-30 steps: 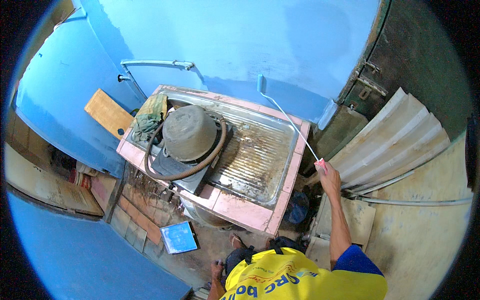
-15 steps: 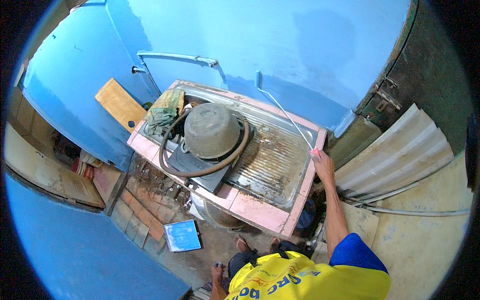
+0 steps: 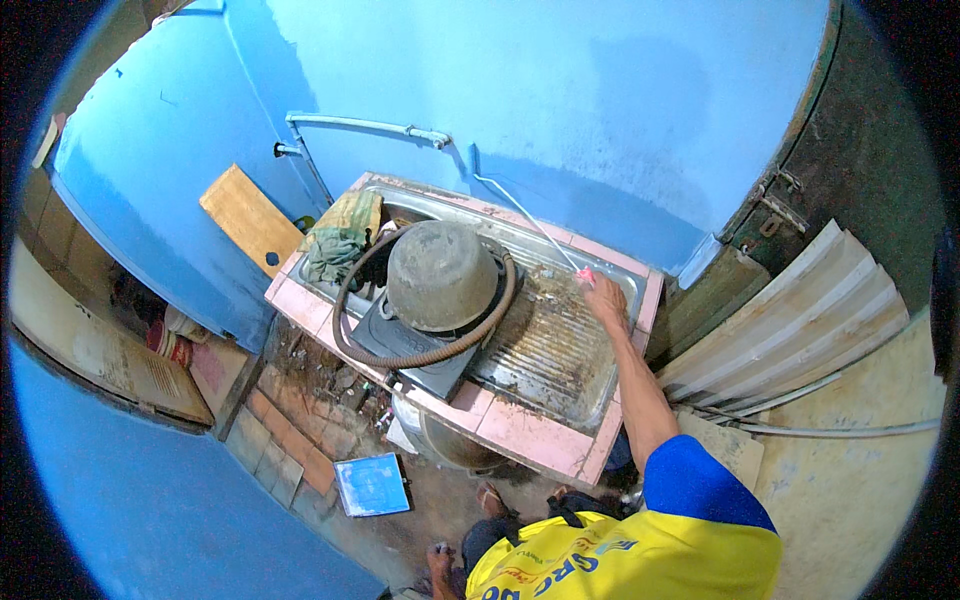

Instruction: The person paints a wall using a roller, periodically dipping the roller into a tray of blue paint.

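My right hand (image 3: pixel 604 300) is closed around the pink handle of a small paint roller (image 3: pixel 530 222), reaching over the ribbed drainboard of the sink. Its long white rod slants up and left to a blue roller head that touches the light blue wall (image 3: pixel 540 90), beside a darker blue patch low on it. My left hand (image 3: pixel 440 562) hangs low at my side with the fingers curled; whether it holds anything is too small to make out. A paint tray (image 3: pixel 372 485) smeared with blue and white lies on the floor, nearer my left hand.
A pink-tiled counter (image 3: pixel 535 440) with a steel sink stands before me. On it sit an upturned grey pot (image 3: pixel 440 275), a ribbed hose (image 3: pixel 420 345) and a green cloth (image 3: pixel 340 245). Wall pipes (image 3: pixel 370 122), a wooden board (image 3: pixel 250 220) and corrugated sheets (image 3: pixel 800 320) stand around.
My right hand has moved left across the drainboard, and the roller head has shifted left along the wall. The view has shifted slightly. My left hand stays low.
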Available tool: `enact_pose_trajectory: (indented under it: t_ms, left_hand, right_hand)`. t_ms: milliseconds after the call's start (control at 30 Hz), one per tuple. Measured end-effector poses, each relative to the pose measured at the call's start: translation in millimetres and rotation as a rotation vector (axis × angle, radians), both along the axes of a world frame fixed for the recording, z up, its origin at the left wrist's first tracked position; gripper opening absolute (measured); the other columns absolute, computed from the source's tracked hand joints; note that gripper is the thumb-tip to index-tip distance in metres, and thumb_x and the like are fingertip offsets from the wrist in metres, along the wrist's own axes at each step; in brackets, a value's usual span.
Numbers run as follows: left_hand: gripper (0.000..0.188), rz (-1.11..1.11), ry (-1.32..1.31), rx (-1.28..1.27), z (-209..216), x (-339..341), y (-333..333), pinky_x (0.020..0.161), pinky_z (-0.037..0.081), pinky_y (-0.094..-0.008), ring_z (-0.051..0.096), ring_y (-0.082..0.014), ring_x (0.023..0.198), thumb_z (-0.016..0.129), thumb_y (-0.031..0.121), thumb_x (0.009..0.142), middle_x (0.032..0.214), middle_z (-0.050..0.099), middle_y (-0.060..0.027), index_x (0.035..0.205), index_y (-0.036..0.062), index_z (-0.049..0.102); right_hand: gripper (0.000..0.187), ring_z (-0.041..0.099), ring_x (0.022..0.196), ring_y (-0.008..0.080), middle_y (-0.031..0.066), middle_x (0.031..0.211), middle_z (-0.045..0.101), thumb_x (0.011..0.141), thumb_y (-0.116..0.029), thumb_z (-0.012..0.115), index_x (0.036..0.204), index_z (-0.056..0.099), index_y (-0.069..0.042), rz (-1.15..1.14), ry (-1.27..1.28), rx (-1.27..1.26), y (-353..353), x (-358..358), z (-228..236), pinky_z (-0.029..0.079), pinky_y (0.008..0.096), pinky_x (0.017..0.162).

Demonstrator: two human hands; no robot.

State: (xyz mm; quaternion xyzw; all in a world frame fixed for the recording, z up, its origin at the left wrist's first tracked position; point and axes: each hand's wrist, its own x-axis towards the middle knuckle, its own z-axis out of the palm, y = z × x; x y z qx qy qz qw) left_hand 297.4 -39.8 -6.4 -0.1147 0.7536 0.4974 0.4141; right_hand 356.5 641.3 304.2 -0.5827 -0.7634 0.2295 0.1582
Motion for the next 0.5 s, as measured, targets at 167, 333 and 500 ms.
enact_pose_trajectory:
  t_ms: [167,333,500]
  left_hand:
    - [0.014,0.086,-0.005,0.018,14.7,-2.0,7.4,0.054,0.05,-0.0316,0.066,-0.0211,0.069,0.058,0.018,0.091,0.075,0.062,-0.0058,0.091,0.004,0.058]
    - [0.014,0.006,-0.027,0.012,17.7,-2.0,5.9,0.056,0.051,-0.0333,0.066,-0.0217,0.071,0.057,0.018,0.092,0.077,0.062,-0.0057,0.094,0.0047,0.058]
    - [0.016,0.032,-0.069,0.003,12.8,2.7,5.3,0.055,0.051,-0.0335,0.066,-0.0223,0.071,0.056,0.018,0.093,0.08,0.063,-0.0072,0.097,0.0025,0.059]
  right_hand:
    - [0.05,0.059,0.101,0.0411,0.0234,0.106,0.063,0.086,-0.05,0.053,0.112,0.06,-0.007,0.014,0.009,0.003,11.6,-32.5,-7.9,0.046,0.05,0.084]
    - [0.049,0.061,0.098,0.0407,0.0228,0.103,0.065,0.086,-0.045,0.057,0.115,0.06,-0.006,0.01,0.048,-0.022,16.1,-23.1,-14.7,0.046,0.0495,0.082]
    - [0.045,0.061,0.097,0.0404,0.0226,0.103,0.065,0.086,-0.039,0.058,0.116,0.059,-0.007,-0.002,0.055,0.006,-9.4,33.3,-4.3,0.047,0.0476,0.082]
